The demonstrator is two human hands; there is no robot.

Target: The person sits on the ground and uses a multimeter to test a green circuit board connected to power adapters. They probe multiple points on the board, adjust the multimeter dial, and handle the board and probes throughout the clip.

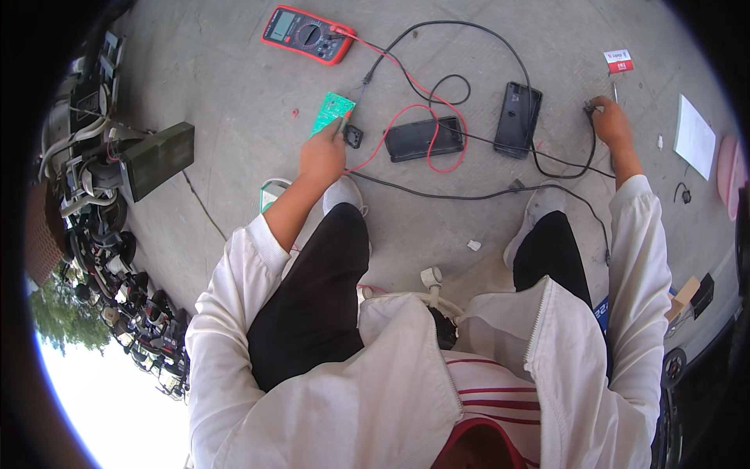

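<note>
My left hand (322, 156) is closed over the lower edge of a green circuit board (331, 111). A red tip shows at its fingers, and a red lead runs up to that hand, so it appears to grip a red test probe. A small black socket piece (354, 137) sits right beside the fingers. At the right, my right hand (614, 125) pinches the black plug end (589, 109) of a cable. A thin metal rod (615, 91) lies just beyond that hand. The red multimeter (309, 34), its leads attached, rests on the floor at the far left.
Two black case halves (424, 139) (517, 117) lie between my hands, with black cable (469, 195) looped around them. Farther right are a red-and-white card (617, 61), white paper (695, 137) and a pink object (731, 176). A dark green box (158, 160) stands left, near parked two-wheelers.
</note>
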